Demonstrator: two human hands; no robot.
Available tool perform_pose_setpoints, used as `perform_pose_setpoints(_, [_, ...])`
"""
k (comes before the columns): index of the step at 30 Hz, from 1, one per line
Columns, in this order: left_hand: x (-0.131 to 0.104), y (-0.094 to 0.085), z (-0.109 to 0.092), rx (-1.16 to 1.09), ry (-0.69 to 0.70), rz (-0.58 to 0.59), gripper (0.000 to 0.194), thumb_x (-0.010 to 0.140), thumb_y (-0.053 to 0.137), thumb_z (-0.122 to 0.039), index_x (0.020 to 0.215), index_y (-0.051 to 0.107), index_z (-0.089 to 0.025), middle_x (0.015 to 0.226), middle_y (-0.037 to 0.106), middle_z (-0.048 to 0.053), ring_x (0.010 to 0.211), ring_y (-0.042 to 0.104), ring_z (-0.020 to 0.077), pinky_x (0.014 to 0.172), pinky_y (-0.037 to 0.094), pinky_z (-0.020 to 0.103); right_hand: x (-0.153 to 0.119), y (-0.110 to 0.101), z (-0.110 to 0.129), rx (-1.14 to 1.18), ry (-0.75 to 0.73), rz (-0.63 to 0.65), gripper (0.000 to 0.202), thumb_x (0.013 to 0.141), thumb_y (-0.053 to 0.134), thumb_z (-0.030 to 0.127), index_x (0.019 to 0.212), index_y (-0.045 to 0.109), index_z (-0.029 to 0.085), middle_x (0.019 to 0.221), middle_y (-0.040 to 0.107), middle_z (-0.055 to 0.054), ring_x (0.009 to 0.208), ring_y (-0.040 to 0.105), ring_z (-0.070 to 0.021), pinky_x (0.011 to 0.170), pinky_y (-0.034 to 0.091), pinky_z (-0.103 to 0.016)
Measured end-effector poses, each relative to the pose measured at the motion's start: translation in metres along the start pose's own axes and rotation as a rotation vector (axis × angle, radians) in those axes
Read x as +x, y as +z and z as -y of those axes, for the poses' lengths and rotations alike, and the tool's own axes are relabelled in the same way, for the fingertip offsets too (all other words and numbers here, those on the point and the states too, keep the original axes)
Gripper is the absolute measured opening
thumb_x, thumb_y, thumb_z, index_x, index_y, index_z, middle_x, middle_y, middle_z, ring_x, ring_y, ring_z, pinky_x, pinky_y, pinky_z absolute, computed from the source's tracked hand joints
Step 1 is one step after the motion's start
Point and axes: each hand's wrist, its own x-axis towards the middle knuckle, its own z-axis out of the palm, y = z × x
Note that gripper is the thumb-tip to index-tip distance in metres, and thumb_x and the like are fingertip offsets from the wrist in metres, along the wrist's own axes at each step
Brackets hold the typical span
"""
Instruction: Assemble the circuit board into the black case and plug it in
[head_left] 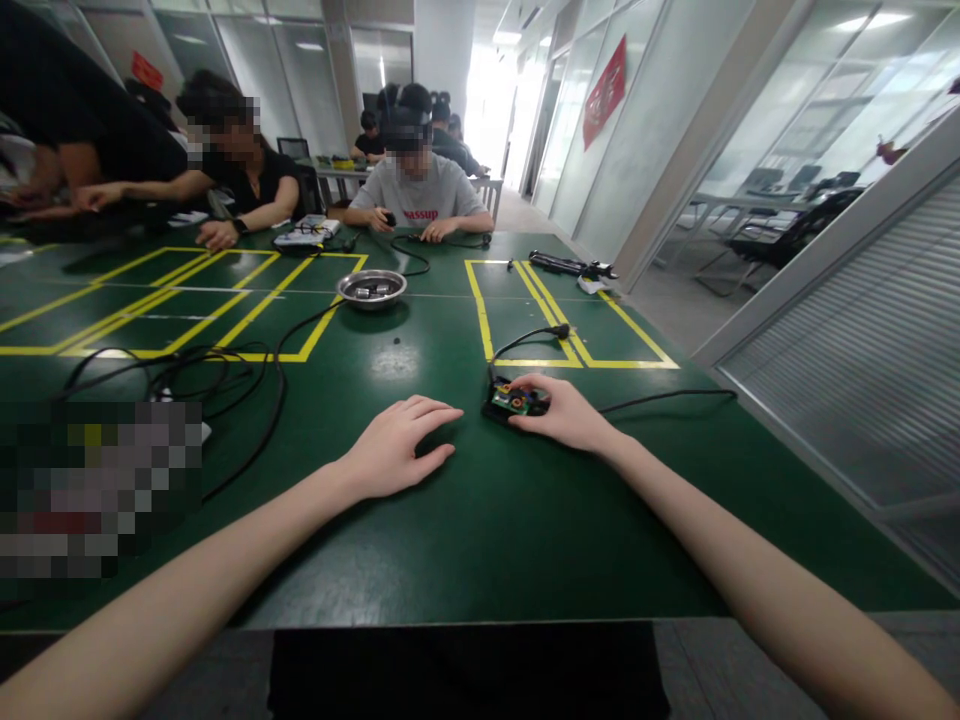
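Bare forearms [210,560] cross a glossy green surface [480,540]: left hand [397,445], its grip empty, fingers apart; right hand [564,412], its grip clamped on an open black case [493,410] containing a circuit board [511,399], 12 o'clock. At 11 o'clock, a round metal bowl [371,303] holds silvery pieces [373,292].

Wearer's two hands [405,445], one circuit board [513,400], one metal bowl [373,302].
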Motion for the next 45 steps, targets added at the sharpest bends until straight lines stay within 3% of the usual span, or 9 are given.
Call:
perform_pose_setpoints(2, [0.000, -0.002, -0.001, -0.009, 0.007, -0.041, 0.039, 0.095, 0.063, -0.029, 0.133, 0.064, -0.021, 0.132, 0.069, 0.013, 0.121, 0.063, 0.0283, 0.104, 0.054, 0.046, -0.008, 0.018, 0.023, 0.091, -0.138, 0.146, 0.039, 0.077, 0.078, 0.029, 0.114, 0.072, 0.020, 0.111, 0.077, -0.006, 0.099, 0.073, -0.0236, 0.084, 0.057, -0.035])
perform_pose_setpoints(4, [0.000, -0.004, -0.002, -0.011, 0.036, -0.005, 0.027, 0.088, 0.065, -0.024, 0.115, 0.070, -0.019, 0.115, 0.072, 0.010, 0.110, 0.065, 0.0266, 0.098, 0.055, 0.042, -0.016, 0.031, 0.038, 0.145, -0.260, 0.249, 0.037, 0.079, 0.078, 0.026, 0.114, 0.072, 0.020, 0.109, 0.078, -0.006, 0.096, 0.074, -0.0225, 0.086, 0.057, -0.034])
perform_pose_setpoints(6, [-0.001, -0.006, -0.002, -0.008, 0.060, 0.054, 0.011, 0.084, 0.065, -0.021, 0.093, 0.070, -0.019, 0.096, 0.070, 0.006, 0.095, 0.066, 0.0232, 0.088, 0.055, 0.037, -0.020, 0.038, 0.046, 0.153, -0.340, 0.273, 0.035, 0.080, 0.078, 0.025, 0.115, 0.072, 0.020, 0.109, 0.078, -0.006, 0.097, 0.074, -0.0226, 0.089, 0.056, -0.035])
perform_pose_setpoints(8, [-0.002, -0.008, -0.002, -0.008, 0.063, 0.058, 0.005, 0.084, 0.064, -0.021, 0.085, 0.067, -0.019, 0.091, 0.066, 0.005, 0.087, 0.065, 0.0203, 0.078, 0.053, 0.032, -0.022, 0.040, 0.048, 0.137, -0.371, 0.261, 0.035, 0.081, 0.077, 0.024, 0.116, 0.071, 0.020, 0.110, 0.078, -0.006, 0.098, 0.074, -0.0230, 0.091, 0.056, -0.035])
perform_pose_setpoints(18, [-0.002, -0.009, -0.006, -0.037, 0.067, 0.025, 0.010, 0.085, 0.056, -0.019, 0.084, 0.066, -0.019, 0.082, 0.064, 0.004, 0.079, 0.060, 0.0183, 0.071, 0.051, 0.029, -0.021, 0.037, 0.047, -0.035, -0.378, 0.183, 0.047, 0.079, 0.080, 0.029, 0.123, 0.067, 0.022, 0.108, 0.071, -0.008, 0.099, 0.069, -0.0259, 0.090, 0.057, -0.041])
perform_pose_setpoints(24, [-0.004, -0.006, -0.003, -0.054, 0.050, -0.008, 0.009, 0.086, 0.058, -0.021, 0.084, 0.066, -0.018, 0.080, 0.064, 0.002, 0.072, 0.062, 0.0155, 0.064, 0.047, 0.026, -0.018, 0.039, 0.040, -0.126, -0.385, 0.118, 0.071, 0.075, 0.085, 0.039, 0.139, 0.063, 0.018, 0.133, 0.064, -0.017, 0.119, 0.060, -0.0343, 0.105, 0.052, -0.055])
perform_pose_setpoints(29, [-0.002, -0.006, 0.004, -0.025, -0.086, 0.005, 0.009, 0.087, 0.060, -0.023, 0.087, 0.068, -0.019, 0.081, 0.068, 0.001, 0.067, 0.063, 0.0141, 0.062, 0.046, 0.025, -0.019, 0.039, 0.039, -0.162, -0.368, 0.134, 0.080, 0.074, 0.086, 0.048, 0.144, 0.060, 0.022, 0.140, 0.061, -0.017, 0.127, 0.056, -0.0375, 0.109, 0.047, -0.061])
perform_pose_setpoints(34, [-0.002, -0.006, 0.008, 0.013, -0.098, 0.088, 0.011, 0.090, 0.060, -0.025, 0.091, 0.070, -0.020, 0.085, 0.071, 0.001, 0.063, 0.061, 0.0129, 0.059, 0.044, 0.024, -0.019, 0.041, 0.039, -0.151, -0.349, 0.127, 0.071, 0.075, 0.086, 0.046, 0.137, 0.064, 0.020, 0.138, 0.061, -0.017, 0.126, 0.056, -0.0366, 0.109, 0.046, -0.059])
perform_pose_setpoints(45, [0.000, -0.005, 0.006, 0.095, -0.149, 0.099, 0.015, 0.093, 0.061, -0.029, 0.097, 0.072, -0.020, 0.093, 0.073, 0.002, 0.065, 0.063, 0.0126, 0.062, 0.044, 0.024, -0.022, 0.055, 0.047, -0.162, -0.263, -0.008, 0.053, 0.079, 0.079, 0.035, 0.128, 0.066, 0.021, 0.128, 0.064, -0.013, 0.115, 0.058, -0.0324, 0.102, 0.050, -0.053])
